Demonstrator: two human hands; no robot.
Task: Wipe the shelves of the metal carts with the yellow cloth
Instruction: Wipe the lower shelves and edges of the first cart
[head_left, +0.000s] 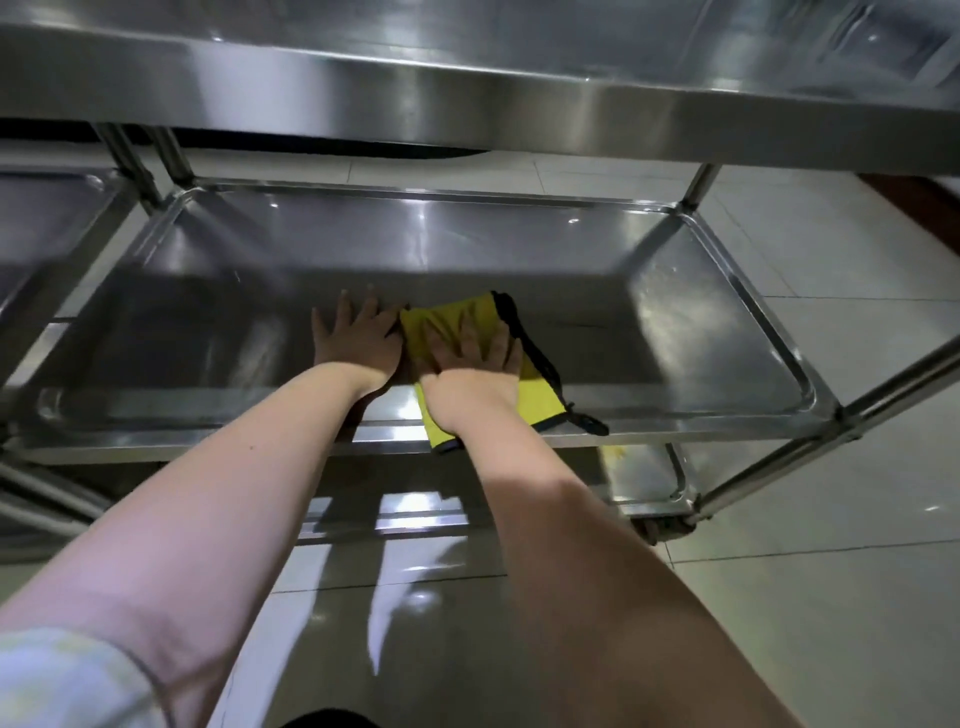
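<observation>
Yellow cloth (457, 332) lies flat on the cart's middle shelf (675, 332), its near edge overhanging, pinned by the right hand's (475, 358) open palm beside the empty, spread left hand (356, 338); a pull nearer could drag it off.

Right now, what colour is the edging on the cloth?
Dark, black or navy, trim around the yellow cloth; clearest along its right edge in the head view.

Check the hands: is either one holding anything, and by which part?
No grasp. The right hand presses flat on the middle of the yellow cloth, pinning it to the middle shelf. The left hand lies flat on bare metal.
</observation>
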